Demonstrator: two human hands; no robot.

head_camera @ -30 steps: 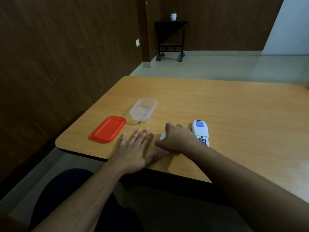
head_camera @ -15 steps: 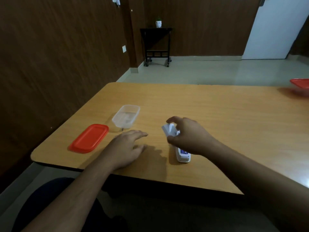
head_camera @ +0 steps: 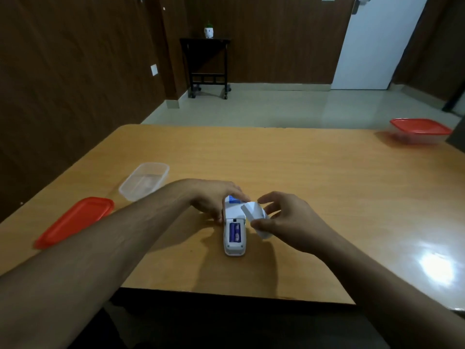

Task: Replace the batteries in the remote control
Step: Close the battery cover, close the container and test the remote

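Note:
A white remote control (head_camera: pixel 234 233) lies face down near the table's front edge, its battery bay uncovered. Purple-blue batteries (head_camera: pixel 235 232) sit inside the bay. My left hand (head_camera: pixel 217 197) grips the remote's far end, fingers over the top and thumb at its left side. Just right of the remote, my right hand (head_camera: pixel 284 217) pinches the white battery cover (head_camera: pixel 256 215) and holds it tilted a little above the table.
A clear plastic box (head_camera: pixel 144 181) and its red lid (head_camera: pixel 75 220) lie to the left on the wooden table (head_camera: pixel 314 177). A second box with a red lid (head_camera: pixel 421 131) stands at the far right edge. A dark side table stands against the back wall.
My left hand moved from flat on the table over to the remote's far end. My right hand lifted the battery cover and carried it to the right of the remote.

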